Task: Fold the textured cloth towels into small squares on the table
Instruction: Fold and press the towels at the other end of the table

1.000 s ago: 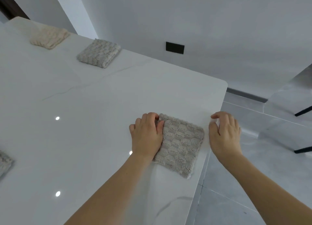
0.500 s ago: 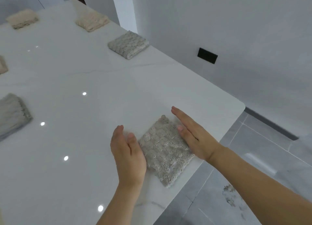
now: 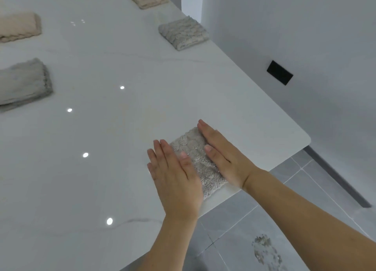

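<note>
**Squaring up the folded towel**

Your left hand point(image 3: 175, 175) and right hand point(image 3: 221, 154), both flat with straight fingers, press the sides of the grey towel point(image 3: 200, 161) near the table point(image 3: 264, 132) edge. Next, release it; finished squares point(image 3: 183, 32) lie at 12 o'clock

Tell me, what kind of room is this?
Probably a home dining or kitchen area: a glossy white marble-look table, grey floor tiles, and plain white walls with a black wall socket.
</note>
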Action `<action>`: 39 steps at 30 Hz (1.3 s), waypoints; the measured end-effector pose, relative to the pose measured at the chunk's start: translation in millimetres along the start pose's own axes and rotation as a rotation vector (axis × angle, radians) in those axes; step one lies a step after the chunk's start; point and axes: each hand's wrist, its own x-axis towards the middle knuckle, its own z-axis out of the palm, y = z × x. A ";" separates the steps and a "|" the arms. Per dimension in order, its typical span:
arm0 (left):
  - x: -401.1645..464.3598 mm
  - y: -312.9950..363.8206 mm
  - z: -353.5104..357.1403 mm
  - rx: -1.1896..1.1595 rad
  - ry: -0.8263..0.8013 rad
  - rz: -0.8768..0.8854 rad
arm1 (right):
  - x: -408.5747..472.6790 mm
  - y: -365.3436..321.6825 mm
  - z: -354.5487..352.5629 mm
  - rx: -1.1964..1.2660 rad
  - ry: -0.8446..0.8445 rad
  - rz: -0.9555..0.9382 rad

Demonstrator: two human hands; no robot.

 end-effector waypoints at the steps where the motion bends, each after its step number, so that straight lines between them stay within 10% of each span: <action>1: 0.1 -2.2 2.2 0.095 0.003 0.002 | 2.2 2.6 2.1 -0.149 -0.017 -0.020; 5: -1.8 -12.7 4.2 0.295 0.011 0.044 | 5.0 11.5 8.7 -0.593 -0.056 0.036; 13: 15.5 -50.9 -37.0 0.451 -0.138 0.198 | -9.8 23.0 5.2 -0.697 0.062 0.263; 18: 84.1 -51.8 -65.7 -0.048 -0.472 0.392 | -22.1 -15.6 38.1 0.117 0.839 0.606; 22: 124.7 -15.7 -66.8 -0.339 -0.882 0.328 | -20.0 -65.4 81.7 0.410 1.129 0.536; 30: 133.6 0.1 -44.1 -0.247 -1.158 0.552 | -3.0 -72.1 110.3 0.344 1.191 0.556; 39: 141.1 -7.2 -21.4 0.257 -0.924 1.075 | 7.5 -61.8 120.4 0.071 1.117 0.703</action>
